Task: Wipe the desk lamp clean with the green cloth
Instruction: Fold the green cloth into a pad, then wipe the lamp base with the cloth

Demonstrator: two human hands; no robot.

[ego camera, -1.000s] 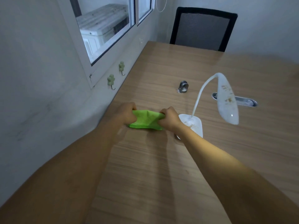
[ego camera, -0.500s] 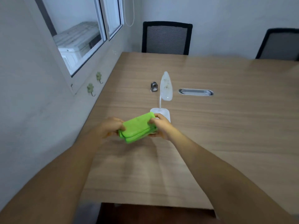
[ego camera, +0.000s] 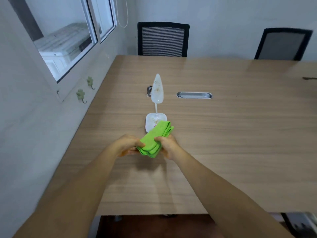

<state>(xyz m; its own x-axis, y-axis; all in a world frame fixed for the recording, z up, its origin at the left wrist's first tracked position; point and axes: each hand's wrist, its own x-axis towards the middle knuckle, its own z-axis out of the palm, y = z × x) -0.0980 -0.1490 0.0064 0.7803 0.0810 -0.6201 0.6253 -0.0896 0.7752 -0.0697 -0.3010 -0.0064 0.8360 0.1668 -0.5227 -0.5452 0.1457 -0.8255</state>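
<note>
turned lengthwise, green cloth between left hand and right hand.

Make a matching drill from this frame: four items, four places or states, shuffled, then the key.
Items
1. folded bright green cloth
2. white teardrop-shaped lamp head
3. oval silver cable grommet
4. pale green flower-shaped hooks

Places or states
A. stuck to the wall under the window
B. speckled with brown dirt
C. gripped by the left hand and the right hand
D. set into the wooden tabletop, right of the lamp

Pairs: 1-C, 2-B, 3-D, 4-A
</note>
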